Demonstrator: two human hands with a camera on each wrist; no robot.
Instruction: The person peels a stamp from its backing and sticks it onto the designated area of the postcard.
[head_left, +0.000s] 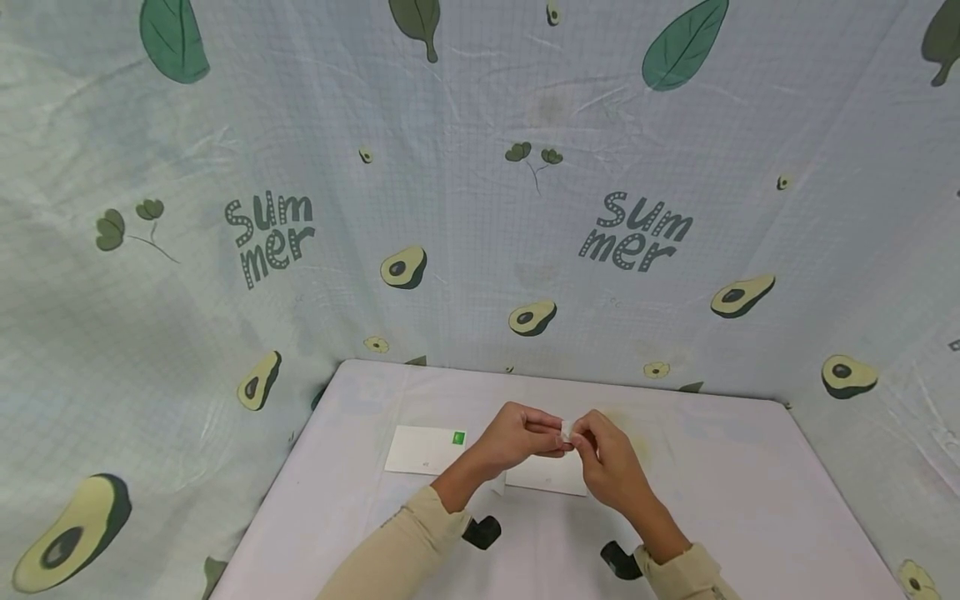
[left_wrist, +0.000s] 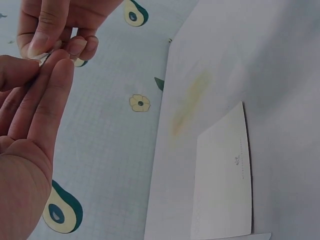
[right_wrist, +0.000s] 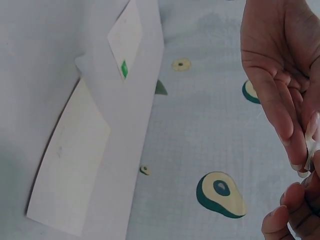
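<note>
Over the table, my left hand (head_left: 517, 435) and right hand (head_left: 609, 462) meet fingertip to fingertip. Between them is a small, thin white piece (head_left: 567, 431), like a bit of paper or sticker, pinched by the thumb and fingers of each hand. In the right wrist view this white piece (right_wrist: 311, 142) looks folded or curled, partly hidden by fingers. Below the hands lies a flat white envelope-like card (head_left: 546, 477) with faint small print. To the left rests a similar white card (head_left: 422, 451) with a green square stamp (head_left: 458, 437) in its upper right corner.
A small whitish scrap (head_left: 498, 483) pokes out at the near card's left edge. The white-covered table (head_left: 720, 492) has a yellowish stain (left_wrist: 190, 102) towards the back. Behind and beside it hangs a cloth (head_left: 465, 208) printed with avocados and leaves. Black wrist devices (head_left: 482, 532) sit under the sleeves.
</note>
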